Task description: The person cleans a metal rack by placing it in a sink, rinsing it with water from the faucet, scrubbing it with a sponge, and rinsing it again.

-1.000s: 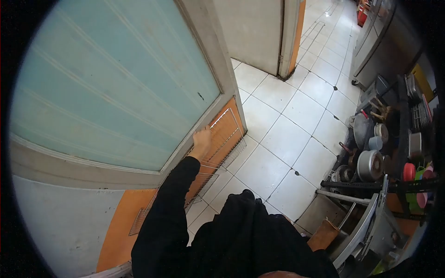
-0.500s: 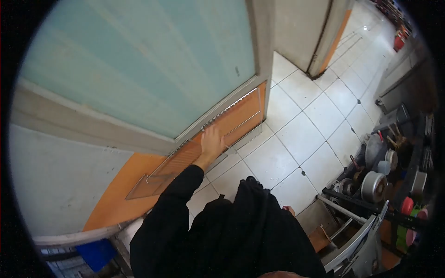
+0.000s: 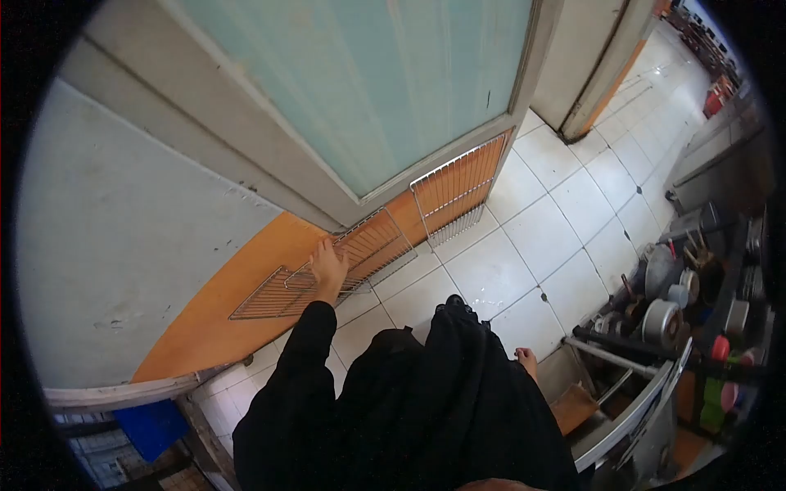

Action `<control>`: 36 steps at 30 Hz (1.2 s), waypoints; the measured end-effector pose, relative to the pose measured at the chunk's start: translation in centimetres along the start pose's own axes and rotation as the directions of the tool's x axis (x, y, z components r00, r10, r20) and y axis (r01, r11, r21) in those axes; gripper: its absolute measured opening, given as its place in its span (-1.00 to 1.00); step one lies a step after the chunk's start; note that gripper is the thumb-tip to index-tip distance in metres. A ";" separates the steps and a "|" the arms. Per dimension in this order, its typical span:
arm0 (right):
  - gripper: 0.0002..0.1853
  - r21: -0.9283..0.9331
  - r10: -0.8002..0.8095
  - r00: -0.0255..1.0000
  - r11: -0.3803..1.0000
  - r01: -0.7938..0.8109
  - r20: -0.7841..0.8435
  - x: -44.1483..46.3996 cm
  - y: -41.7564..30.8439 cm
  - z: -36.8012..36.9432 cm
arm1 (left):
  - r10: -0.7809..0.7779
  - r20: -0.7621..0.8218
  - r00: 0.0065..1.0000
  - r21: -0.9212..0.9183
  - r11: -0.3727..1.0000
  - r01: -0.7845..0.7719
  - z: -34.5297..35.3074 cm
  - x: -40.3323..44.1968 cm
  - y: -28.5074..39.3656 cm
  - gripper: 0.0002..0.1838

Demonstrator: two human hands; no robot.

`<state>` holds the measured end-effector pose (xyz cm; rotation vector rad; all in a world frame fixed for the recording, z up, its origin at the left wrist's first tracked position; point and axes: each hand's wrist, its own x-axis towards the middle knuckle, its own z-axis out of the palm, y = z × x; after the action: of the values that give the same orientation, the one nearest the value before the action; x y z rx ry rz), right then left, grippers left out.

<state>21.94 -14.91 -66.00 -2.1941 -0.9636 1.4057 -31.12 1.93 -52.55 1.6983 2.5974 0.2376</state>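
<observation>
My left hand point(image 3: 329, 270) reaches down to the wall, its fingers bent over the top edge of a wire rack point(image 3: 378, 245). This rack leans on the orange lower wall and overlaps another wire rack point(image 3: 266, 299) to its left. A third wire rack point(image 3: 460, 190) leans under the door panel on the right, apart from my hand. My right hand point(image 3: 526, 358) hangs low beside my black clothing, partly hidden by it. Its fingers are curled, with nothing seen in them.
A frosted-glass door point(image 3: 426, 98) stands above the racks. White floor tiles point(image 3: 491, 266) stretch to the upper right. Pots point(image 3: 661, 323) and utensils crowd a dark shelf on the right, beside a metal frame point(image 3: 610, 358). Blue material point(image 3: 153, 428) lies at lower left.
My left hand has moved left from the right-hand rack to the middle one, and its fingers have bent. The view has shifted, showing the racks more clearly and more of my right hand.
</observation>
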 end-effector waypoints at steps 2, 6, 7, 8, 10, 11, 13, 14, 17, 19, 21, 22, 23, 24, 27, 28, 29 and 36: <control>-0.78 0.075 -0.061 0.997 0.995 0.064 -0.044 -2.0 1.0 1.9 | 0.070 0.023 0.997 -0.103 0.992 -0.068 0.5 -0.7 -0.6 -0.53; -0.75 0.320 -0.074 0.996 0.944 0.086 -0.047 -7.6 1.5 5.8 | 0.333 -0.021 0.943 -0.284 0.902 -0.325 1.0 -3.1 -0.7 -0.68; -0.75 0.335 -0.059 0.995 0.939 0.082 -0.079 -8.8 1.3 6.5 | 0.360 0.071 0.930 -0.392 0.868 -0.306 0.8 -3.8 -0.6 -0.73; -0.75 0.341 -0.038 0.998 0.939 0.055 -0.056 -10.1 1.1 7.2 | 0.399 0.078 0.914 -0.401 0.852 -0.338 0.6 -4.3 -0.2 -0.73; -0.75 0.371 0.034 0.997 0.929 -0.007 -0.067 -13.7 2.0 8.5 | 0.399 0.170 0.901 -0.497 0.824 -0.272 0.7 -6.4 0.6 -0.80; -0.74 0.359 -0.030 0.994 0.931 0.064 -0.101 -14.6 2.1 8.5 | 0.453 0.173 0.874 -0.515 0.798 -0.312 0.9 -6.9 1.1 -0.80; -0.73 0.285 -0.126 0.974 0.942 0.177 -0.189 -15.7 1.4 7.8 | 0.495 0.160 0.854 -0.591 0.741 -0.318 1.7 -6.1 1.4 -0.79; -0.73 0.224 -0.141 0.963 0.955 0.193 -0.228 -16.6 1.5 7.3 | 0.580 0.122 0.806 -0.578 0.701 -0.417 1.0 -5.3 2.0 -0.80; -0.74 0.194 -0.159 0.920 0.951 0.240 -0.358 -18.8 0.8 6.7 | 0.838 0.014 0.546 -0.538 0.467 -0.702 -6.1 -3.7 5.6 -0.79; -0.72 0.161 -0.198 0.884 0.944 0.289 -0.423 -19.9 0.6 6.7 | 0.837 0.211 0.505 -0.778 0.457 -0.432 -13.7 -5.2 9.7 -0.81; -0.68 0.231 -0.123 0.907 0.945 0.231 -0.402 -20.8 -0.2 7.7 | 0.928 0.203 0.312 -0.861 0.321 -0.394 -19.4 -6.2 13.0 -0.84; -0.67 0.345 -0.033 0.936 0.925 0.162 -0.351 -21.5 -0.7 8.3 | 0.965 0.139 0.221 -0.874 0.224 -0.431 -21.8 -6.6 14.7 -0.85; -0.64 0.408 -0.064 0.938 0.888 0.209 -0.341 -20.6 0.4 9.5 | 0.988 0.072 0.133 -0.881 0.126 -0.457 -24.3 -7.1 16.5 -0.82; -0.61 0.411 -0.017 0.949 0.899 0.153 -0.316 -19.5 1.2 10.7 | 0.988 0.105 0.116 -0.887 0.146 -0.439 -27.6 -8.3 18.3 -0.81; -0.22 0.612 0.141 0.968 0.791 0.017 -0.209 -23.1 -1.1 10.8 | 0.987 0.159 0.032 -0.909 0.159 -0.385 -36.7 -10.5 21.3 -0.78; -0.11 0.743 0.224 0.966 0.668 -0.056 -0.129 -23.0 -1.4 12.0 | 0.998 0.066 0.021 -0.921 0.069 -0.383 -38.5 -9.9 21.9 -0.74; 0.00 0.846 0.284 0.958 0.519 -0.125 -0.033 -22.9 -1.8 13.1 | 1.000 -0.025 0.010 -0.926 -0.020 -0.378 -40.2 -8.6 22.4 -0.69; -0.06 0.834 -0.479 0.811 -0.551 0.020 -0.336 -24.1 -11.4 10.0 | 0.960 -0.278 0.034 -0.911 -0.275 0.309 -53.8 -3.0 23.6 -0.53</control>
<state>2.46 -24.61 -47.72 -0.0834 0.0492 1.2084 -14.23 2.53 3.80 1.3557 -0.0848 0.6392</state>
